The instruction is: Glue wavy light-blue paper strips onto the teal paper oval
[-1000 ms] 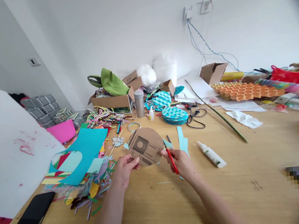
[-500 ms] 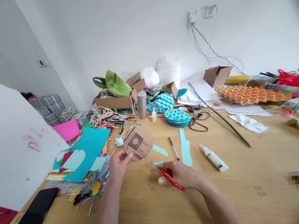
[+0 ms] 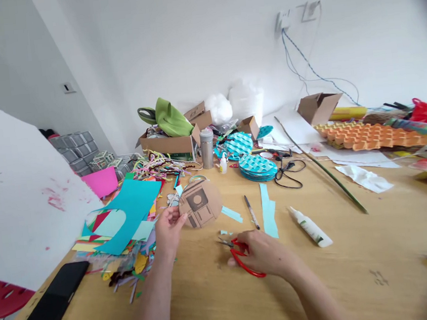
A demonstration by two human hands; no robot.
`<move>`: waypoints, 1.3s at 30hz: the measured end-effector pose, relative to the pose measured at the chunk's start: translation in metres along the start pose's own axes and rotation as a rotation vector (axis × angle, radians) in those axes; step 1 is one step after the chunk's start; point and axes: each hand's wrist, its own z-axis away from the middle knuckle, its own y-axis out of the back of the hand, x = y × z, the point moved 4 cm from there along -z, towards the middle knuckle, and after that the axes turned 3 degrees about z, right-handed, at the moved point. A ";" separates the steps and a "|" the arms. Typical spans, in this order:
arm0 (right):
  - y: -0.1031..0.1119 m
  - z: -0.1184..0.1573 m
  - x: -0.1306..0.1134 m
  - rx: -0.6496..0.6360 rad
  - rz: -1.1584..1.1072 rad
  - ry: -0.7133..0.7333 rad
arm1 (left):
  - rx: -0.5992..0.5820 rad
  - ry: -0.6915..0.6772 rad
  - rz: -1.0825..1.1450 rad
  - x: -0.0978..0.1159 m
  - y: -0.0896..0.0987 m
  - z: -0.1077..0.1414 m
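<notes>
Between the thumb and fingers of my left hand [image 3: 171, 230] is a round cardboard disc [image 3: 203, 209] with dark print, held tilted above the table. Red-handled scissors [image 3: 241, 259] are in my right hand [image 3: 263, 251], their blades parted a little and pointing left. Small light-blue scraps [image 3: 225, 232] lie just beyond the blade tips. A light-blue paper strip [image 3: 231, 214] rests to the right of the disc. Past my right hand are a pen [image 3: 251, 212], longer light-blue strips [image 3: 268, 213] and a white glue bottle [image 3: 311, 227].
Left lie coloured paper sheets [image 3: 134, 204], a black phone [image 3: 56, 304] and a white board [image 3: 22, 190]. Behind stand a metal flask [image 3: 207, 150], a stack of blue woven discs [image 3: 258, 169] and a filled carton [image 3: 170, 145]. Egg trays [image 3: 379, 135] and a green stick [image 3: 325, 173] are right.
The scissors blades have parted, and their handles have spread in my right hand. Small light-blue scraps now lie near the tips. The view has shifted slightly left.
</notes>
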 end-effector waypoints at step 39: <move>-0.007 -0.015 0.006 0.050 -0.499 -0.050 | 0.033 0.309 0.275 -0.013 0.003 -0.002</move>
